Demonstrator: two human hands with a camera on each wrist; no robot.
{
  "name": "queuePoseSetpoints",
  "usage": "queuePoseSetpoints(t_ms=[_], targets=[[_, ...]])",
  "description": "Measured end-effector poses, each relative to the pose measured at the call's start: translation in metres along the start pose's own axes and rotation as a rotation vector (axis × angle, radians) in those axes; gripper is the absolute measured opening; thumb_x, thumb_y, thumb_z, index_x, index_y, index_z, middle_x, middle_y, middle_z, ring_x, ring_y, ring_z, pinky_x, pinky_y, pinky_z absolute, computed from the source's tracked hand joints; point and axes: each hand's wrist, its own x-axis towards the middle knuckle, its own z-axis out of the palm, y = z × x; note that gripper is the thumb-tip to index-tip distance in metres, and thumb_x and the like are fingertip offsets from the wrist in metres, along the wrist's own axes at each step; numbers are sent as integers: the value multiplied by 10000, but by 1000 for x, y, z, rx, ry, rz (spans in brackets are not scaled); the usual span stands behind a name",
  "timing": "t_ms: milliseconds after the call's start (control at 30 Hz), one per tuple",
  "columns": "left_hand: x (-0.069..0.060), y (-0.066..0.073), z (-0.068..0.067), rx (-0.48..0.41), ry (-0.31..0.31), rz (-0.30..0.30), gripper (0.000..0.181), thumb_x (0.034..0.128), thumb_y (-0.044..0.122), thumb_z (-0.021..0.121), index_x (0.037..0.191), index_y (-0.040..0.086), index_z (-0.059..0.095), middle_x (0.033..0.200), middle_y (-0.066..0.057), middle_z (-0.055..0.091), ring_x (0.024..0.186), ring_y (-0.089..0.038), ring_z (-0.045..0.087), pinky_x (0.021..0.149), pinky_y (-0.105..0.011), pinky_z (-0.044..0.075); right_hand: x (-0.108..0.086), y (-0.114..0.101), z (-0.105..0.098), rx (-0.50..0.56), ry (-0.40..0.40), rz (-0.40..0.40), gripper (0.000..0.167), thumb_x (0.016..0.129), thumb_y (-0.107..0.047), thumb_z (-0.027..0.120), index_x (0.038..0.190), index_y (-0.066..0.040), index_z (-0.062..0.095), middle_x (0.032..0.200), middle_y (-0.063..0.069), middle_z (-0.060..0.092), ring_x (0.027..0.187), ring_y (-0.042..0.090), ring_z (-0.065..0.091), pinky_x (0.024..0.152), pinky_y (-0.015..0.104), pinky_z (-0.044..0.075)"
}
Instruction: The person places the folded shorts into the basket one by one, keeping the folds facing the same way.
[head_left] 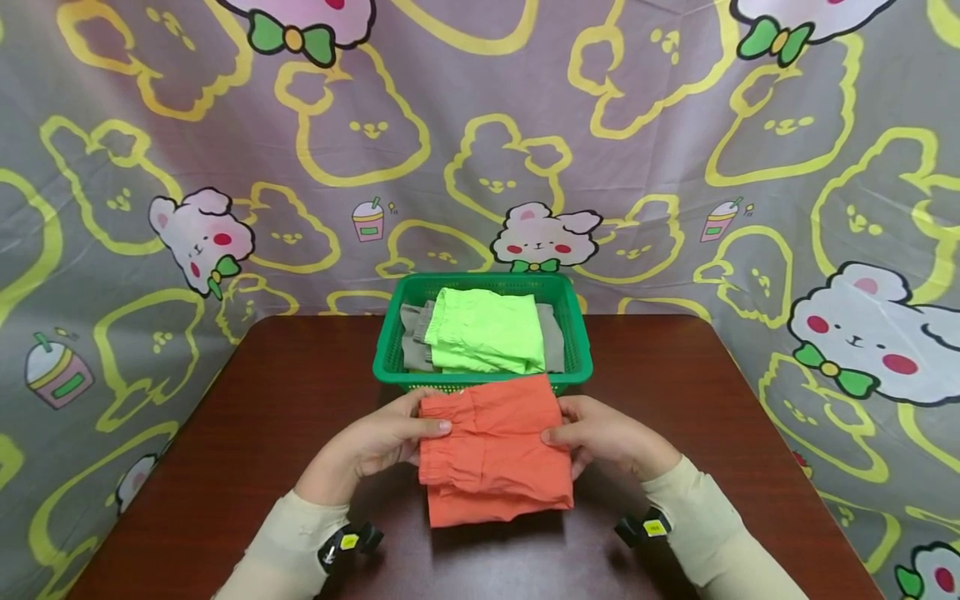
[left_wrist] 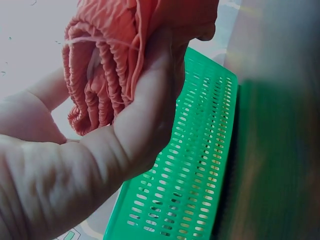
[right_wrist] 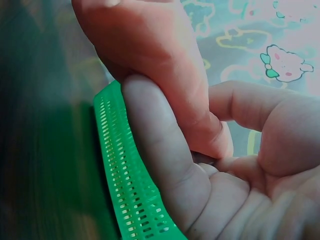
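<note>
Folded orange shorts point(head_left: 495, 450) with a gathered elastic waistband hang between both hands, in front of the basket. My left hand point(head_left: 386, 433) grips their left edge, thumb on top and fingers beneath. On the opposite edge, my right hand point(head_left: 607, 433) pinches the cloth the same way. The left wrist view shows the ruched layers of the orange shorts point(left_wrist: 105, 70) inside the left hand's grasp. Seen from the right wrist, the smooth folded side of the shorts point(right_wrist: 165, 65) sits between thumb and fingers.
Behind the shorts, a green perforated basket point(head_left: 581, 350) stands on the dark brown table point(head_left: 300, 375). Folded bright green clothing point(head_left: 487, 329) lies in it on top of grey clothing point(head_left: 553, 337). A patterned cloth point(head_left: 480, 100) hangs around the table's back and sides.
</note>
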Motion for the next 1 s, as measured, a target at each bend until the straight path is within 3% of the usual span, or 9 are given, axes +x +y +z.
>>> queuePoseSetpoints(t_ms=[400,600,1000], targets=[[-7,8,-1,-62,-55,95,734,924,71,727,1484,115,255,1310,-123,579,1053,-283,706,851,-523,594,-2,-5,-1,-1,51,-28,426,978,-173,686,1288,65,516,975,159,724,757,282,743,670,462,620],[-6,9,-3,-88,-20,98,713,942,54,689,1502,140,256,1364,-111,527,1060,-275,694,868,-499,591,-2,-5,-2,21,79,-38,455,980,-207,695,1303,57,511,998,156,726,780,287,748,686,457,623],[-4,11,-1,-184,68,122,633,994,88,595,1509,70,227,1310,-58,590,992,-205,713,858,-439,588,2,-3,-4,86,101,-99,498,994,-210,681,1370,44,475,1084,153,716,851,298,754,740,478,619]])
